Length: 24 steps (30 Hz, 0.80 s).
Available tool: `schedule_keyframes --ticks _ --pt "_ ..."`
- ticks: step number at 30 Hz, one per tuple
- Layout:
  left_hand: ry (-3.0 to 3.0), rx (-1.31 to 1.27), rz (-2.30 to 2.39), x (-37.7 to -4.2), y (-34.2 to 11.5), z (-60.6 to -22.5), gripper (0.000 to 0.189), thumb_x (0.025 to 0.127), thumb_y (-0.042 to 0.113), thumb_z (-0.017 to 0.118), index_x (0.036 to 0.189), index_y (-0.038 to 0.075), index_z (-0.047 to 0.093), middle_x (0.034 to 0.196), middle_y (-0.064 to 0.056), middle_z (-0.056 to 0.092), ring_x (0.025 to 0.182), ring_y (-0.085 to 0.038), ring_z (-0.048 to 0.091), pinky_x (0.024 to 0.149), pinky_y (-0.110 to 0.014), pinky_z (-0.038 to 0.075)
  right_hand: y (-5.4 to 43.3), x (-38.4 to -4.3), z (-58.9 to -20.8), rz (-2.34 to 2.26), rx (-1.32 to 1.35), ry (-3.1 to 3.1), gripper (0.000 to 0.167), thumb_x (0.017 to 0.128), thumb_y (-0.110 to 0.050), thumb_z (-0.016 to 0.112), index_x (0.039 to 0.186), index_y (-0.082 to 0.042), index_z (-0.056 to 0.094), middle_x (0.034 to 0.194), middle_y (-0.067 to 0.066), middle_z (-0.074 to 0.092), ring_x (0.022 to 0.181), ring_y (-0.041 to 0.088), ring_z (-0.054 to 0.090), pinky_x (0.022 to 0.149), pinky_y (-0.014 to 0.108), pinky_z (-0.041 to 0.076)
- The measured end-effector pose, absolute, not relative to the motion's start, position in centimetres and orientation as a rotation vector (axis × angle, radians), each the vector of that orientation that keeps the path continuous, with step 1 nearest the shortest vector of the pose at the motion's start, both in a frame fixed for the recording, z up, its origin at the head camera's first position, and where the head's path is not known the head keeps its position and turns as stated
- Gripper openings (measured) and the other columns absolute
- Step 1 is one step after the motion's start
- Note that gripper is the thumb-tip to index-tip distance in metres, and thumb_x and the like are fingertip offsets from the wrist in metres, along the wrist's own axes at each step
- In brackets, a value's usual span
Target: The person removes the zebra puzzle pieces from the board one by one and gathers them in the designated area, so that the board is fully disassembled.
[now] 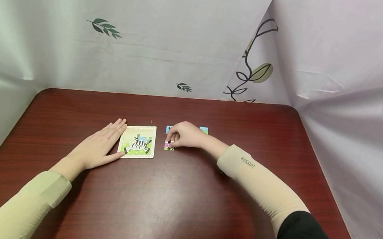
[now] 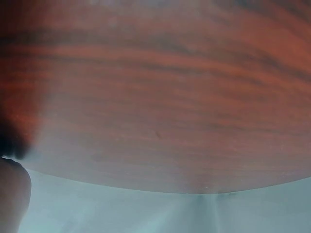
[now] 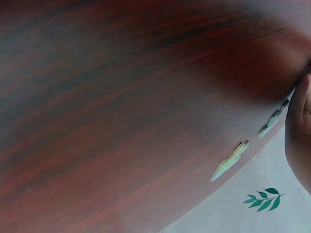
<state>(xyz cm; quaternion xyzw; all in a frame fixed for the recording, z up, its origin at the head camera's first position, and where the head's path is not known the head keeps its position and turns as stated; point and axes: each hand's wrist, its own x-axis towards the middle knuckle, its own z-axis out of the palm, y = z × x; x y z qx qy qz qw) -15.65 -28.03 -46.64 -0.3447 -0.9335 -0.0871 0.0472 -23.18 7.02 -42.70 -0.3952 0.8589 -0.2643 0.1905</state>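
Note:
A square wooden puzzle tray with a light frame lies left of the middle of the table. Inside it are joined pieces with a zebra's striped body and legs. My left hand lies flat, its fingertips and thumb touching the tray's left side. To the tray's right, my right hand has curled fingers, and its thumb and fingertips pinch a puzzle piece with pink and green on it, at table level. The hand partly covers that piece. In the right wrist view the fingers show only at the right edge.
A blue puzzle piece lies behind my right hand, and a blue-green piece sits to its right, partly hidden by the wrist. The dark red wooden table ends at a pale curtain with leaf prints.

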Motion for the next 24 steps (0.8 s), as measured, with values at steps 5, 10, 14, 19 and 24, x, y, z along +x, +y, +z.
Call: schedule_keyframes --ticks 5,10,14,19,24 --pt "-2.842 -1.053 -0.265 -15.64 -28.06 -46.71 0.092 0.099 0.043 0.069 0.164 -0.007 0.028 0.172 -0.027 0.029 0.163 -0.039 0.026 0.137 -0.023 -0.001 7.11 -23.13 -42.83 -0.715 -1.136 2.461 0.011 0.089 -0.017 0.086 0.099 -0.013 0.082 0.093 0.000 0.072 0.083 0.006 0.067 0.079 0.014 0.054" --pt "-2.844 -1.052 -0.261 -15.67 -28.14 -46.93 0.092 0.099 0.044 0.069 0.164 -0.006 0.027 0.173 -0.027 0.028 0.164 -0.037 0.024 0.136 -0.022 -0.002 7.10 -23.08 -42.99 -0.710 -1.148 2.481 0.010 0.090 -0.017 0.085 0.098 -0.013 0.082 0.094 0.000 0.071 0.083 0.007 0.067 0.078 0.014 0.053" --pt "-2.846 -1.050 -0.256 -15.69 -28.19 -47.03 0.093 0.099 0.045 0.068 0.165 -0.006 0.026 0.173 -0.026 0.027 0.164 -0.037 0.023 0.135 -0.021 -0.004 7.07 -23.07 -42.93 -0.714 -1.148 2.480 0.009 0.090 -0.016 0.085 0.098 -0.013 0.082 0.093 0.000 0.071 0.082 0.006 0.066 0.077 0.014 0.053" --pt "-2.853 -1.050 -0.252 -15.74 -28.19 -46.95 0.093 0.100 0.045 0.068 0.165 -0.006 0.025 0.173 -0.026 0.027 0.164 -0.037 0.023 0.135 -0.021 -0.004 7.10 -23.04 -42.73 -0.705 -1.136 2.480 0.008 0.090 -0.016 0.084 0.097 -0.014 0.082 0.092 -0.001 0.072 0.080 0.005 0.065 0.076 0.014 0.052" --pt "-2.855 -1.050 -0.255 -15.78 -28.18 -46.93 0.093 0.100 0.045 0.068 0.165 -0.006 0.026 0.173 -0.027 0.027 0.165 -0.037 0.023 0.135 -0.020 -0.005 7.06 -23.08 -42.67 -0.679 -1.126 2.490 0.006 0.091 -0.017 0.083 0.097 -0.014 0.082 0.091 -0.002 0.073 0.079 0.005 0.065 0.076 0.015 0.052"
